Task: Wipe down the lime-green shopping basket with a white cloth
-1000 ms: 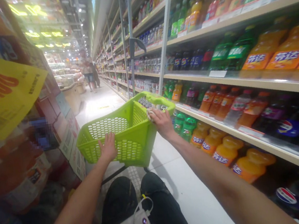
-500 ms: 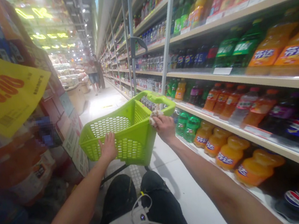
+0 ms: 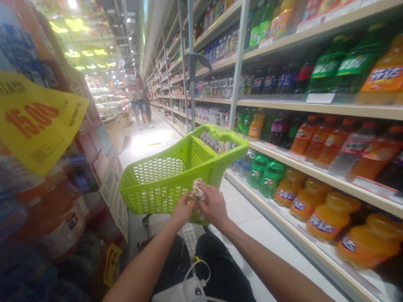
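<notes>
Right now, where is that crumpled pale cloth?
In the head view, the crumpled cloth is just below centre, gripped in the right hand with the left hand close beside it, in front of the green basket.

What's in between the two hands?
In the head view, a crumpled whitish cloth or tissue is between the left hand and the right hand.

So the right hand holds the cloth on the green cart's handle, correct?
Not on the handle: the head view shows the cloth clear of it, by the near side of the green cart, where the left hand meets the right hand. The right hand does hold the cloth.
</notes>
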### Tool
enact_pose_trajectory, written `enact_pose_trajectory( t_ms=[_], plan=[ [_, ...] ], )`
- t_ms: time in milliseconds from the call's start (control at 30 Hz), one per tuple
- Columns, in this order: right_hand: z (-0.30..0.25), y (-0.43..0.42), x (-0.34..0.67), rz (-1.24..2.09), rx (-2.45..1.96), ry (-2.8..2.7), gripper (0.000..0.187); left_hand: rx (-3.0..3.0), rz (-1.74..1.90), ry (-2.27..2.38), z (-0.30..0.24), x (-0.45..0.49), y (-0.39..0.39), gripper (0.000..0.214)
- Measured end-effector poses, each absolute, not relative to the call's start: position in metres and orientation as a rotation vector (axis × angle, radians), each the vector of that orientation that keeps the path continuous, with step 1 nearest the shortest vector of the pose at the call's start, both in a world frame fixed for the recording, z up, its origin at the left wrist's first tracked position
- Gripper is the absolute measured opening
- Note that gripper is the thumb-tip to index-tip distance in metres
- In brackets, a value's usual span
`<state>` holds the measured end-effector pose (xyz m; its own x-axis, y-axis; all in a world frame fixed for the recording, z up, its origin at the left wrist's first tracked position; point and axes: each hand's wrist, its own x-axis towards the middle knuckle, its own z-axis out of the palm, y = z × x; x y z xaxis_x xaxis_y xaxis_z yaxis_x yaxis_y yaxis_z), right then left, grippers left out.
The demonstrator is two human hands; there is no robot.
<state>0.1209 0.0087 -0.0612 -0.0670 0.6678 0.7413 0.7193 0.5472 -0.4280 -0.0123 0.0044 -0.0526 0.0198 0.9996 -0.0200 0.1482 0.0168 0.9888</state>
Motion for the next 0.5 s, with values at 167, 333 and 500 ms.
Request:
enact_pose_trajectory(
  t_ms=[167, 333, 500],
  plan=[
    [-0.052, -0.011, 0.103, 0.55, -1.2, -1.447, 0.031, 0.862, 1.278, 0.94, -0.047, -0.004, -0.011, 0.056],
    [-0.055, -0.018, 0.095, 0.746, -1.247, -1.335, 0.035, 0.917, 1.308, 1.129, -0.043, -0.017, -0.021, 0.031],
    [-0.06, -0.03, 0.08, 0.485, -1.149, -1.334, 0.046, 0.886, 1.45, 1.369, -0.043, -0.014, -0.017, 0.014]
  ],
)
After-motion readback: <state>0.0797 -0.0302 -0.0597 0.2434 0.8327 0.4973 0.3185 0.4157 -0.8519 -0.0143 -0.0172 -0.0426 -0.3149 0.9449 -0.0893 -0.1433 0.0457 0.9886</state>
